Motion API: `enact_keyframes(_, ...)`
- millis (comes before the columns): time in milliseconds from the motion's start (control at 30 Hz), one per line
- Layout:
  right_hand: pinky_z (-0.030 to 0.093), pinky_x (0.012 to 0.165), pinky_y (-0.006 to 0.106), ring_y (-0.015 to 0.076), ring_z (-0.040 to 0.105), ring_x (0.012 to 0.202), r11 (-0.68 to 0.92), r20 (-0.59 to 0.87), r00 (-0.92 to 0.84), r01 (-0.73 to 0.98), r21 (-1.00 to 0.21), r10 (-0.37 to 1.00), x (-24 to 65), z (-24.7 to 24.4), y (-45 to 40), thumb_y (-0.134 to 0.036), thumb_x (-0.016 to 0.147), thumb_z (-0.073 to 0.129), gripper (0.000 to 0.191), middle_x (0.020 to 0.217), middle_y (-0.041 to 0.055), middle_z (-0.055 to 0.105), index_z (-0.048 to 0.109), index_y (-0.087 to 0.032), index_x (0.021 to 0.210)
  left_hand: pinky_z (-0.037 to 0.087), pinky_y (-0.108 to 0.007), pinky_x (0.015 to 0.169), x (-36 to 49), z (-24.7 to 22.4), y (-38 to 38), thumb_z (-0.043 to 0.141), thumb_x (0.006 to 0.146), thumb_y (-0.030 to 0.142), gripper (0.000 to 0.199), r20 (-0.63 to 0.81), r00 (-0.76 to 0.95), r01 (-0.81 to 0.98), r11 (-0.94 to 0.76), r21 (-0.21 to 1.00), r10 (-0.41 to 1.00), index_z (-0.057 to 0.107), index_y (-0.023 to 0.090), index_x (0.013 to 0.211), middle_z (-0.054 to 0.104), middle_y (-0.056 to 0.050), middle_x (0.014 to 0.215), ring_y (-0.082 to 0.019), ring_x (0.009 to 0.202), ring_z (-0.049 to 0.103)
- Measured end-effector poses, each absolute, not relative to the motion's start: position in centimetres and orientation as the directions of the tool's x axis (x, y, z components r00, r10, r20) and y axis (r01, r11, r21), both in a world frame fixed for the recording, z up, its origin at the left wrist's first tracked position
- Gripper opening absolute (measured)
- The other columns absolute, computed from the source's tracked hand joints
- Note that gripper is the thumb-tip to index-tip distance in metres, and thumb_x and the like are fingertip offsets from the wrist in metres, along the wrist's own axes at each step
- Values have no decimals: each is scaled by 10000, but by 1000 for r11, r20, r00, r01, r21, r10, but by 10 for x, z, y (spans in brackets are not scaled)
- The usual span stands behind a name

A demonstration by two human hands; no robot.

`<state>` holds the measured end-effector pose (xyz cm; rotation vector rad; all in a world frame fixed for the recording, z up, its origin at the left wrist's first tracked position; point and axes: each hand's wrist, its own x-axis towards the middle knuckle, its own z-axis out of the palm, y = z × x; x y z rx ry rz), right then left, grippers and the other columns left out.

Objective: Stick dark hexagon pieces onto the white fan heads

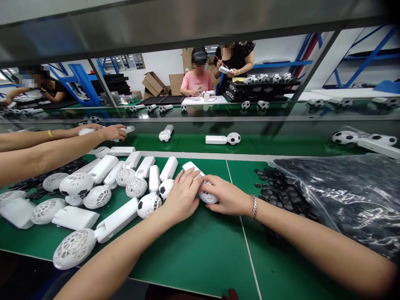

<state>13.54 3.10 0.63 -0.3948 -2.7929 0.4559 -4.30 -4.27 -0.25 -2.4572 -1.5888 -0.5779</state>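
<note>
Both my hands are on one white soccer-ball-headed device (208, 197) at the middle of the green table. My left hand (183, 196) lies with its fingers over the white handle (191, 166), next to the ball. Fingers and thumb of my right hand (227, 194) close round the ball head from the right. My fingers hide part of the ball. Left of my hands lie several similar devices (121, 218), some with bare white lattice heads and some with black patches. To the right is a pile of small black pieces (281, 191).
A clear plastic bag of black pieces (350, 200) covers the right side. Beyond the table's pale edge runs a green belt (184, 146) carrying finished-looking ball devices (233, 138). A co-worker's hands (109, 132) reach in from the left. Other people sit or stand across the line.
</note>
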Motion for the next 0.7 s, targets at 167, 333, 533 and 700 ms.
enact_keyframes(167,383,962,420,248,411,1147,892,215,-919,230,-390,331,136,-9,34,-250,718,653,470,1270,121,418,486,-175,1150,283,-509,1041,-44,-13,-45,478,767,90,439,530,431,850,-526,33,730,452,135,1204,469,-140,1275,-280,1273,311)
enact_keyframes(333,296,1050,388,236,220,1318,890,217,-955,86,-449,202,122,-15,34,-242,782,576,595,1394,163,286,342,-114,1313,317,-470,1032,-32,-13,-68,517,790,92,290,667,641,610,-779,-144,379,564,135,1073,593,-109,1126,-242,1181,421)
enact_keyframes(533,460,838,310,163,575,917,826,324,-841,226,-517,433,91,15,68,-355,847,499,334,1056,81,586,537,-170,1122,312,-383,1037,-25,-27,-72,488,850,216,189,554,761,492,-857,-151,339,599,175,997,620,-18,1096,-170,1063,501)
enact_keyframes(700,448,850,281,155,556,958,681,292,-628,566,-465,721,39,36,155,-328,806,561,365,1158,85,498,533,-206,1149,243,-504,1018,-29,-37,-60,445,869,232,256,506,611,781,-569,-257,609,585,120,1051,587,-86,1139,-268,1161,429)
